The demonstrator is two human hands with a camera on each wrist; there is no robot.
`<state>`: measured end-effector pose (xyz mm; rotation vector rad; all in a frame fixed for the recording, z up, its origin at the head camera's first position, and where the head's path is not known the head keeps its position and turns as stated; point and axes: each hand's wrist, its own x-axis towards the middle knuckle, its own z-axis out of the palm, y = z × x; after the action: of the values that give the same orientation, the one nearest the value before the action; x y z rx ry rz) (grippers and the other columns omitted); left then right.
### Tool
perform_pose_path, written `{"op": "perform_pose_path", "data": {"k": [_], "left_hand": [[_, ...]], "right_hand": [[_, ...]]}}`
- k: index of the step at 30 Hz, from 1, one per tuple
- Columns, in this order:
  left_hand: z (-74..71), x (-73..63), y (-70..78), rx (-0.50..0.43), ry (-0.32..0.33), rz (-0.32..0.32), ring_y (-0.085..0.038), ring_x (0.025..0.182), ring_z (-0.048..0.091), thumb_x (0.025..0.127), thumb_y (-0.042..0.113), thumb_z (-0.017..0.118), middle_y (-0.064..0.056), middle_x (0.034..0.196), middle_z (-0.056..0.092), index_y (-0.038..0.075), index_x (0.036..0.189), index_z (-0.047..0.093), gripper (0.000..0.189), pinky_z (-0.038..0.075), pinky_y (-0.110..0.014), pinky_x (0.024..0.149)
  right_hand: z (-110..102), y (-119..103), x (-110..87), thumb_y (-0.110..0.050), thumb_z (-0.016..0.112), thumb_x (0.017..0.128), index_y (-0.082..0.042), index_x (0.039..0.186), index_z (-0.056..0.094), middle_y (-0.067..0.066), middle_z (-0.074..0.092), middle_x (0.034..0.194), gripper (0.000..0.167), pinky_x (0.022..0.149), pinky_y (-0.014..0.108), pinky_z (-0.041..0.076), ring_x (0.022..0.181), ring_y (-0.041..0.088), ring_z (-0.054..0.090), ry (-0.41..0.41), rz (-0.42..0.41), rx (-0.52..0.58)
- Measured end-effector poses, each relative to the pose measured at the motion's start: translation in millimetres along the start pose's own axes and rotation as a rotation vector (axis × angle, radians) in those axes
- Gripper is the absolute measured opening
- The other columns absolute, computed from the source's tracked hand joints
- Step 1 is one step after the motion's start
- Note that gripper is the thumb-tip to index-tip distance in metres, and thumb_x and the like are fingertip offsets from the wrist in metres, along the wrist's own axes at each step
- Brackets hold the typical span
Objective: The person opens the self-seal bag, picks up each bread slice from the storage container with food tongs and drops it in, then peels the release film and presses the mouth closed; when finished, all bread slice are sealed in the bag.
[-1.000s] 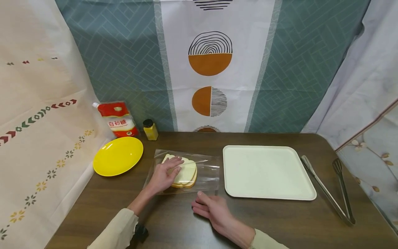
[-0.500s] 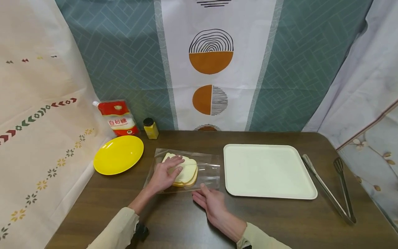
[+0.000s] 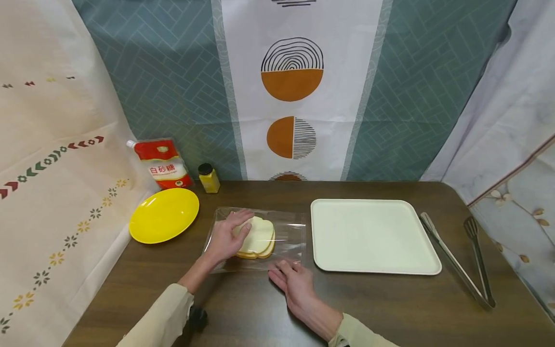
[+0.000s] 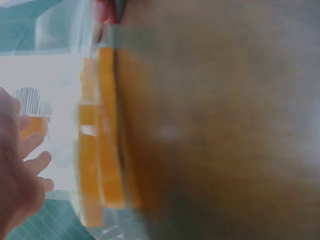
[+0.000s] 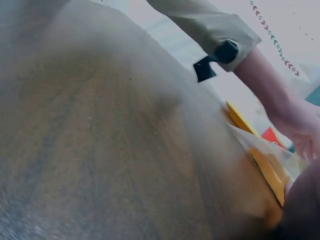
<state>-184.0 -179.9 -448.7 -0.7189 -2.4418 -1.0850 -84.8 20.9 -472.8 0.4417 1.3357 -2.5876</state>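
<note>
A clear plastic bag [image 3: 288, 241] lies on the table with stacked bread slices [image 3: 260, 236] inside, pale on top with orange-brown crusts. My left hand [image 3: 226, 237] rests over the left part of the bag and bread, fingers extended. At the bag's near right edge, my right hand [image 3: 296, 284] pinches the plastic between thumb and fingers; its fingertips are partly covered by the film. The left wrist view shows the crust edges [image 4: 107, 135] of the slices side-on, with the left hand [image 4: 20, 175] at the left.
A white tray [image 3: 375, 236] lies right of the bag, with metal tongs [image 3: 455, 265] beyond it. At the left are a yellow plate [image 3: 164, 216], a red and white sugar pouch [image 3: 162, 164] and a small yellow bottle with a black cap [image 3: 209, 179].
My right hand has moved up to the bag's near edge and taken hold of it. The left hand has shifted slightly up and left on the bag, its fingers lifting a little.
</note>
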Motion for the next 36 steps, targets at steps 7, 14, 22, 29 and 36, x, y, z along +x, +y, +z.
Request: {"op": "perform_pose_path", "data": {"k": [7,14,22,29,36], "left_hand": [[9.9,43.1,3.2,-0.008,-0.119,-0.039,-0.029,0.078,0.072,0.096,0.003,0.063,-0.018,0.127,0.065,-0.003,0.125,0.068,0.030,0.056,-0.049,0.084],[32.2,90.1,5.0,-0.014,-0.405,-0.181,-0.010,0.045,0.039,0.100,0.006,0.057,-0.015,0.113,0.071,0.002,0.129,0.067,0.031,0.043,-0.028,0.054],[48.4,121.2,6.4,0.042,-0.708,-0.236,-0.018,0.095,0.062,0.097,0.002,0.056,-0.008,0.124,0.068,0.006,0.126,0.070,0.032,0.051,-0.031,0.078],[53.4,128.1,6.1,-0.005,-0.795,-0.274,-0.022,0.106,0.067,0.095,0.000,0.063,-0.009,0.120,0.070,0.005,0.124,0.071,0.031,0.054,-0.036,0.091],[60.7,130.3,4.8,-0.059,-0.829,-0.278,-0.020,0.106,0.067,0.092,-0.001,0.068,-0.009,0.115,0.072,0.004,0.122,0.072,0.030,0.054,-0.033,0.090]], "right_hand": [[-6,2,-2.1,0.002,0.048,0.103,0.010,0.119,0.045,0.018,0.066,0.109,0.018,0.093,0.042,0.053,0.104,0.027,0.067,-0.026,-0.024,0.031],[-6,8,-3.9,0.003,0.050,0.102,0.017,0.133,0.038,0.020,0.064,0.113,0.036,0.095,0.042,0.052,0.103,0.024,0.066,-0.030,-0.020,0.050],[-5,11,-3.9,0.002,0.054,0.101,0.020,0.139,0.033,0.022,0.060,0.118,0.047,0.097,0.041,0.050,0.102,0.024,0.066,-0.044,-0.028,0.049],[-5,10,-3.8,0.002,0.058,0.098,0.009,0.115,0.056,0.014,0.067,0.103,0.018,0.096,0.041,0.051,0.096,0.020,0.068,-0.020,-0.011,0.067],[-7,8,-2.9,-0.001,0.060,0.099,0.010,0.122,0.053,0.013,0.069,0.108,0.027,0.096,0.042,0.051,0.102,0.022,0.067,-0.013,-0.018,0.083]]}}
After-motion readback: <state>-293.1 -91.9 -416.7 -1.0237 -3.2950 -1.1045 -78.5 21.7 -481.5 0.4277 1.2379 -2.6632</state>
